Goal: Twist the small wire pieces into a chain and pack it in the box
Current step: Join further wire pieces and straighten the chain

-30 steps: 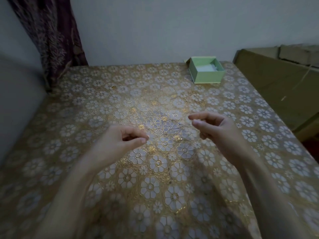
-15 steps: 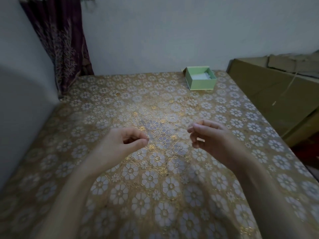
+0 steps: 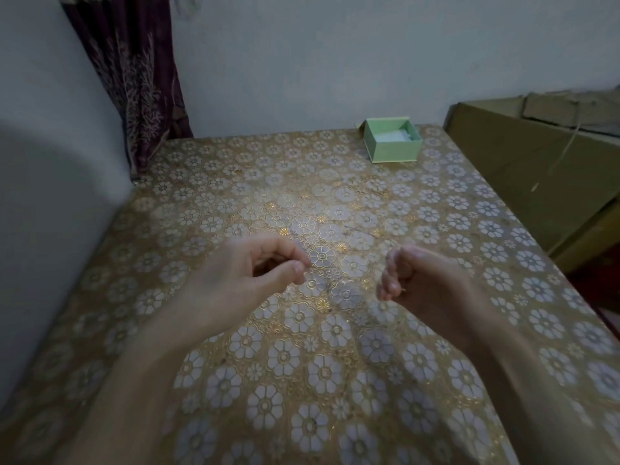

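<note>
My left hand (image 3: 255, 273) hovers over the middle of the table with its fingers curled and thumb and forefinger tips pinched together; nothing shows between them. My right hand (image 3: 422, 280) is level with it, a short gap away, fingers curled inward and blurred. A very thin wire (image 3: 369, 233) runs from the top of the right hand's fingers up and to the left, just over the cloth. The open light green box (image 3: 392, 144) stands at the far right of the table, with a white lining inside.
The table carries a gold cloth with white flowers (image 3: 302, 364). A cardboard box (image 3: 536, 169) stands against the table's right edge. A dark curtain (image 3: 134, 72) hangs at the far left corner, and a pale wall runs along the left side.
The view has tilted up, so the box and wall sit lower in frame. My right hand has turned and curled its fingers more tightly. The left hand keeps its pinch.
</note>
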Demonstrator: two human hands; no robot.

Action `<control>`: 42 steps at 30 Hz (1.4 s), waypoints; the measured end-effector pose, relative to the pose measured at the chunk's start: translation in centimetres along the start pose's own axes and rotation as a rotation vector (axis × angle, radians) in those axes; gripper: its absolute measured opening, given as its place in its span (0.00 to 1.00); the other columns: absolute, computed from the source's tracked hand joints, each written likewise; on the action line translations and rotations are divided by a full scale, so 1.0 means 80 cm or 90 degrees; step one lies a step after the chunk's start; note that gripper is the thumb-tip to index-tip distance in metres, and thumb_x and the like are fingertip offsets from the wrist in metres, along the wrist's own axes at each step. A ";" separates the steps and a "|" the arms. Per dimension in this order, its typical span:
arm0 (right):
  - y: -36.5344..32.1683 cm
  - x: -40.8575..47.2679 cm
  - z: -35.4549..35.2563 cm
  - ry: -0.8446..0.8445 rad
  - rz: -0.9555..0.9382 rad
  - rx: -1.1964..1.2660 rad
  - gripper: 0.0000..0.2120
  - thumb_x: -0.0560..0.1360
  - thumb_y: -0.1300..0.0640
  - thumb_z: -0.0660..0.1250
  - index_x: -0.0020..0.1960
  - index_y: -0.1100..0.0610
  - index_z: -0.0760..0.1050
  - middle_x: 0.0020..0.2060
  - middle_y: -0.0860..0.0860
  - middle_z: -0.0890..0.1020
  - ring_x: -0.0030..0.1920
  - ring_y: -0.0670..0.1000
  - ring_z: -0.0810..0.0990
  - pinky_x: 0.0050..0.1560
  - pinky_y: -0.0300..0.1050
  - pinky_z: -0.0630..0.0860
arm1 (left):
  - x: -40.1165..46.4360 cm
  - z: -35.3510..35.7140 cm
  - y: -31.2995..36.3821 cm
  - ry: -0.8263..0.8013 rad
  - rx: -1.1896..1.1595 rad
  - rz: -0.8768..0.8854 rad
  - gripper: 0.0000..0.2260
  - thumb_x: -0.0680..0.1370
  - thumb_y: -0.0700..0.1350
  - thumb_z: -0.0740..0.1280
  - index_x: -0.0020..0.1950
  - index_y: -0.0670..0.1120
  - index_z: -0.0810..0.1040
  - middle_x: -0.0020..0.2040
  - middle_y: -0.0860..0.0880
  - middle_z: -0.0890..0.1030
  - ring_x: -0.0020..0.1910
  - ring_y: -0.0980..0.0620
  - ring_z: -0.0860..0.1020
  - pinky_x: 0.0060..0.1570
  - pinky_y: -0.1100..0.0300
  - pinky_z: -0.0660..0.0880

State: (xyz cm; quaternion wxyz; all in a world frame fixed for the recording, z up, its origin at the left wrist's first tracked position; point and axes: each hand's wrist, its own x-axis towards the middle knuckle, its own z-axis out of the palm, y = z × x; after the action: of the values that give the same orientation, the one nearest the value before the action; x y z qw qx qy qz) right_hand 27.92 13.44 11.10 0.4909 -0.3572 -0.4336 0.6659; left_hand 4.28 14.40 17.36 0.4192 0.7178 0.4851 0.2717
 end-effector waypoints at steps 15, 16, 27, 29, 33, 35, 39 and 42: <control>-0.011 -0.023 0.077 -0.108 -0.090 -0.343 0.11 0.75 0.53 0.63 0.54 0.54 0.80 0.55 0.46 0.80 0.58 0.44 0.77 0.60 0.41 0.74 | -0.025 0.000 0.040 -0.031 0.033 0.118 0.09 0.71 0.52 0.62 0.42 0.50 0.79 0.31 0.55 0.80 0.30 0.59 0.77 0.32 0.65 0.75; -0.013 -0.025 0.079 -0.102 -0.107 -0.325 0.10 0.75 0.54 0.65 0.52 0.55 0.81 0.53 0.47 0.81 0.57 0.44 0.78 0.60 0.40 0.74 | -0.026 0.001 0.040 -0.024 0.036 0.117 0.08 0.71 0.52 0.63 0.43 0.50 0.80 0.32 0.55 0.80 0.30 0.58 0.77 0.33 0.63 0.76; -0.030 -0.039 0.087 -0.071 -0.175 -0.297 0.08 0.72 0.53 0.66 0.45 0.54 0.83 0.38 0.44 0.82 0.39 0.50 0.77 0.42 0.43 0.73 | -0.033 -0.003 0.044 -0.007 0.029 0.129 0.02 0.72 0.43 0.66 0.41 0.47 0.78 0.31 0.53 0.81 0.28 0.58 0.78 0.29 0.70 0.72; -0.030 -0.040 0.087 -0.076 -0.188 -0.282 0.08 0.72 0.53 0.65 0.44 0.54 0.82 0.34 0.45 0.81 0.35 0.45 0.76 0.38 0.38 0.72 | -0.036 -0.004 0.044 -0.029 0.037 0.128 0.03 0.73 0.41 0.66 0.40 0.45 0.78 0.31 0.53 0.82 0.27 0.57 0.79 0.27 0.71 0.71; -0.029 -0.042 0.088 -0.079 -0.197 -0.275 0.09 0.71 0.53 0.65 0.43 0.56 0.82 0.32 0.46 0.80 0.33 0.43 0.74 0.36 0.36 0.72 | -0.041 -0.004 0.045 -0.094 0.031 0.116 0.03 0.74 0.38 0.65 0.41 0.43 0.77 0.33 0.50 0.83 0.29 0.54 0.81 0.26 0.65 0.74; -0.028 -0.044 0.089 -0.073 -0.200 -0.282 0.09 0.71 0.52 0.65 0.41 0.54 0.82 0.31 0.48 0.80 0.32 0.44 0.74 0.35 0.37 0.71 | -0.044 -0.004 0.046 -0.108 0.008 0.106 0.02 0.74 0.39 0.66 0.41 0.42 0.77 0.35 0.48 0.84 0.31 0.52 0.83 0.28 0.63 0.77; -0.028 -0.049 0.089 -0.045 -0.193 -0.273 0.08 0.69 0.50 0.67 0.42 0.52 0.82 0.31 0.62 0.74 0.31 0.51 0.70 0.32 0.42 0.68 | -0.049 -0.002 0.049 -0.117 -0.017 0.090 0.11 0.69 0.49 0.66 0.41 0.41 0.77 0.36 0.48 0.84 0.34 0.51 0.83 0.31 0.61 0.79; -0.029 -0.053 0.089 -0.041 -0.175 -0.247 0.07 0.68 0.50 0.67 0.41 0.50 0.82 0.29 0.59 0.70 0.30 0.48 0.67 0.31 0.39 0.66 | -0.052 -0.002 0.048 -0.123 -0.015 0.090 0.12 0.69 0.51 0.64 0.43 0.42 0.78 0.38 0.48 0.84 0.35 0.52 0.83 0.32 0.60 0.79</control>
State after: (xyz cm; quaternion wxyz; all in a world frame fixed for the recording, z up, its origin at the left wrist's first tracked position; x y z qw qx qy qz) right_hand 23.38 8.10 16.09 0.4852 -0.3609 -0.6134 0.5080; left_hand 4.34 9.96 20.81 0.4521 0.7681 0.3876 0.2353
